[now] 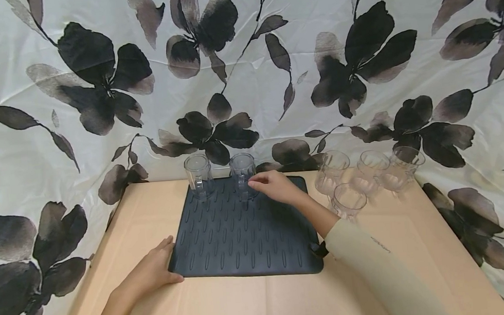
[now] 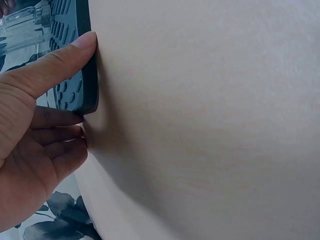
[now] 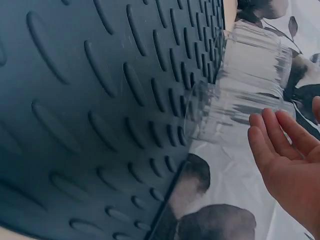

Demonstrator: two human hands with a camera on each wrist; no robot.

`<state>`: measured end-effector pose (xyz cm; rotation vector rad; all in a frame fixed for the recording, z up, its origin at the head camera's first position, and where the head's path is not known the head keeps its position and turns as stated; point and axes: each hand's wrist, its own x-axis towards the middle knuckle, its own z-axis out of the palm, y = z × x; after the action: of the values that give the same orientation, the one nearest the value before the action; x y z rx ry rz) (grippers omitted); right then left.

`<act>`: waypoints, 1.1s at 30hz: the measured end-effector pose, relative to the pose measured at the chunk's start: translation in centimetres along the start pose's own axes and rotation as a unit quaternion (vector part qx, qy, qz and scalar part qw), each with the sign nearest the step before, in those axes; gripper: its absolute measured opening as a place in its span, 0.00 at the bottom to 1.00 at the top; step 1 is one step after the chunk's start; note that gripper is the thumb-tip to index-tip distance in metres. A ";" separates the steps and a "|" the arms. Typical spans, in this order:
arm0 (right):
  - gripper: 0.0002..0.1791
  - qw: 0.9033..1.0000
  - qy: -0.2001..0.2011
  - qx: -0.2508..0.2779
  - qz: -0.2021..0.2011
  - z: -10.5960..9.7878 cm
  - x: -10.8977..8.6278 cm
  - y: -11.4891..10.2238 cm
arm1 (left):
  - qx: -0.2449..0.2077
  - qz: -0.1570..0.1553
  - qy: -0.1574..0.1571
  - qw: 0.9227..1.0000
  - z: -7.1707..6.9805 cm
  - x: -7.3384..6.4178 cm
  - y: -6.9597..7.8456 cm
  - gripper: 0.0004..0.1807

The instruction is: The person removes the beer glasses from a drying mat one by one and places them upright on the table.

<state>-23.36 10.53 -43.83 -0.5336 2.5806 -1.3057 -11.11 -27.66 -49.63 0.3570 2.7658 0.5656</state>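
Observation:
Two clear glass mugs stand side by side at the back of a dark, ridged rubber mat (image 1: 249, 245), the left mug (image 1: 197, 173) near its back left corner and the right mug (image 1: 241, 167) closer to the middle. My right hand (image 1: 276, 185) is just beside the right mug, its extended fingertips overlapping the glass in the head view. In the right wrist view, those fingers are loosely straight next to the mug's wall. At the mat's front left corner, my left hand (image 1: 154, 267) rests with its thumb (image 2: 62, 60) against the front edge and its fingers along the left side.
Several clear stemmed glasses (image 1: 349, 199) stand grouped on the light wooden table (image 1: 227, 305), right of the mat. A dark tab (image 1: 319, 249) sticks out at the mat's right edge. Behind the table hangs a white floral cloth (image 1: 273, 87).

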 end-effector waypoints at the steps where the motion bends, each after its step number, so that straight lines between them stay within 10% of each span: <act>1: 0.22 1.000 0.000 0.000 0.003 0.3 0.2 0.1 | 0.002 0.000 0.000 1.000 0.1 0.0 0.0 0.59; 33: 0.09 0.984 0.070 0.162 0.032 4.7 2.0 1.3 | -0.016 0.005 0.017 1.000 0.7 -0.3 -0.9 0.58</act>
<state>-23.90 6.91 -47.67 -0.3070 2.3925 -1.7507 -10.73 -28.27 -50.56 0.3561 2.7858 0.6239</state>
